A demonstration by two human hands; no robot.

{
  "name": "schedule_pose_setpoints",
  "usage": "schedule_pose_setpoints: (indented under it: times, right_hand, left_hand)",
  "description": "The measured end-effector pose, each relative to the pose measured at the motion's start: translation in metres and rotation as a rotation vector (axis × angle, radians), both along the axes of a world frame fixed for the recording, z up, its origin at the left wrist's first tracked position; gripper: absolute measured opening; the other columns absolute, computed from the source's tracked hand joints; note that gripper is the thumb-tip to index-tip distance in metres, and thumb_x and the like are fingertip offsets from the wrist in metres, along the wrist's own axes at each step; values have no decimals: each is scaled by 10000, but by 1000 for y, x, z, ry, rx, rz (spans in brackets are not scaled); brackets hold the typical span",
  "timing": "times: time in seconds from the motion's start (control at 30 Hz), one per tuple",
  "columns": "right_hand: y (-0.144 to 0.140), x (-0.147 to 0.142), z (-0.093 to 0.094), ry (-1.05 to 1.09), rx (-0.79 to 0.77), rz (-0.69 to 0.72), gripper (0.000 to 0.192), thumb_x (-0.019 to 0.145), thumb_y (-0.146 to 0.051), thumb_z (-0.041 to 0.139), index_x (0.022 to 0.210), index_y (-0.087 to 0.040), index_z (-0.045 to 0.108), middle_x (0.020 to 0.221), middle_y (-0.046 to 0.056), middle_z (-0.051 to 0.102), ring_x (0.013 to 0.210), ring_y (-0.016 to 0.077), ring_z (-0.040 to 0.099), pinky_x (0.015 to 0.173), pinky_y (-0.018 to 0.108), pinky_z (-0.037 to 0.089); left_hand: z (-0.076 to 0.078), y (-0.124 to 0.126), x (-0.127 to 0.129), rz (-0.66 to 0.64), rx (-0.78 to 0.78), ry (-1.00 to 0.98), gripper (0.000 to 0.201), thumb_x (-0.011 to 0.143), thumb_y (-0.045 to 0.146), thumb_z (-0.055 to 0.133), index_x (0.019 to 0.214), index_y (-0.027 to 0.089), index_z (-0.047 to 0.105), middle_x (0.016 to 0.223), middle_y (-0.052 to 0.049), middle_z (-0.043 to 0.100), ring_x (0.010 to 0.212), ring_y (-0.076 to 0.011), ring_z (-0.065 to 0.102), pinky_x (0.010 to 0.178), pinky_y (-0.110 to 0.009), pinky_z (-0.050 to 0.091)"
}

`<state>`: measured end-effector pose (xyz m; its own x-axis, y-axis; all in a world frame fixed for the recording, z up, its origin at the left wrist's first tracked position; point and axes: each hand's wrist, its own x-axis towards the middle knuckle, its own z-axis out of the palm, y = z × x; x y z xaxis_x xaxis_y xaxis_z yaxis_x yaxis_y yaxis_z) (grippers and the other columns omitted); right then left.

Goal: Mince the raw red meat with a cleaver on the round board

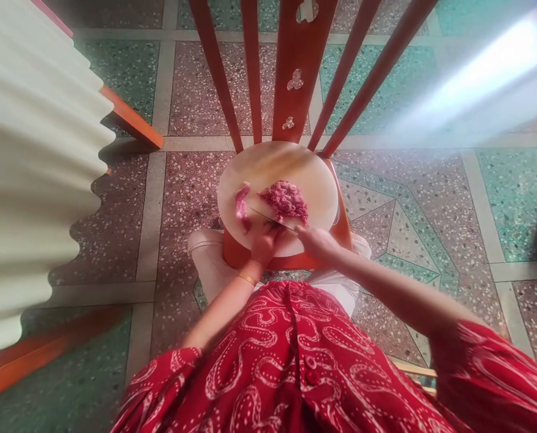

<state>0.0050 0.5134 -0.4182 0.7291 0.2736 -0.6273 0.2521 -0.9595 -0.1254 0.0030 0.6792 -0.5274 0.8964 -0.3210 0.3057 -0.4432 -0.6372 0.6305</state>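
A round, pale cutting board (295, 174) is seen from above at the centre of the frame, resting on the seat of an orange-red chair (297, 66) whose slatted back rises toward the top edge. A heap of chopped raw red meat (287, 200) lies in the middle of the board, and a single longer strip of meat (242, 207) lies apart on the board's left side. A knife (272, 220) is gripped by the right hand (316, 240) at the board's lower edge, its thin blade slanting up to the left, just below the heap. The left hand (264, 242) is laid at the near edge of the board, just under the blade; whether its fingers are curled or flat cannot be told. A gold bangle (247, 279) is worn on the left wrist. A red garment with white swirls (295, 361) fills the lower frame. A corrugated cream sheet (33, 162) occupies the left side, above a terrazzo tiled floor (430, 198).
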Motion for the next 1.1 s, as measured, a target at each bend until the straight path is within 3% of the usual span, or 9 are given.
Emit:
schedule_pose_setpoints:
  times: [0.1, 0.2, 0.37, 0.67, 0.8, 1.0, 1.1]
  right_hand:
    - [19, 17, -4, -56, 72, 17, 416, 884, -148, 354, 1297, -194, 372, 950, 106, 650, 829, 185, 625, 630, 239, 413]
    - [10, 20, 1, -49, 81, 41, 415, 871, -134, 361, 1278, -196, 411, 914, 89, 655, 775, 175, 626, 617, 237, 408]
    - [-22, 8, 17, -113, 13, -11, 411, 867, -129, 362, 1268, -170, 444, 820, 80, 658, 718, 177, 623, 592, 236, 393]
    - [-9, -18, 28, -69, -18, -6, 345, 897, -169, 349, 1217, -198, 474, 772, 71, 645, 679, 173, 633, 522, 217, 370]
    - [-14, -23, 27, 0, -51, -29, 375, 894, -175, 368, 1260, -211, 443, 774, 66, 650, 717, 172, 642, 537, 210, 381]
    - [21, 1, 12, -5, 4, -43, 445, 871, -133, 360, 1309, -214, 365, 859, 81, 657, 770, 192, 642, 592, 239, 418]
    - [21, 0, 9, -20, 35, -33, 436, 871, -132, 358, 1300, -207, 363, 861, 80, 658, 767, 193, 638, 593, 242, 418]
  left_hand:
    - [-1, 0, 0, 16, -5, -38, 217, 901, 295, 466, 970, 190, 642, 954, -76, 632, 949, -206, 566, 821, -368, 490]
    - [0, 1, 0, 6, -19, -24, 223, 903, 305, 462, 965, 188, 641, 959, -74, 630, 934, -200, 570, 812, -366, 495]
    - [4, 3, 1, 12, -67, -49, 203, 901, 281, 468, 942, 181, 640, 946, -67, 624, 908, -180, 569, 811, -347, 496]
    - [7, 7, -4, 12, 49, -93, 234, 911, 299, 444, 992, 184, 631, 937, -88, 624, 918, -200, 556, 807, -359, 473]
    - [7, 5, -3, -10, 81, -91, 225, 912, 282, 438, 986, 188, 629, 922, -83, 632, 906, -208, 562, 794, -366, 472]
    - [6, 4, -2, -9, 74, -67, 209, 912, 266, 442, 994, 185, 616, 942, -73, 627, 930, -206, 567, 814, -365, 476]
    - [4, 4, -2, -8, 79, -79, 208, 911, 266, 446, 992, 180, 618, 928, -75, 626, 918, -209, 569, 810, -368, 478]
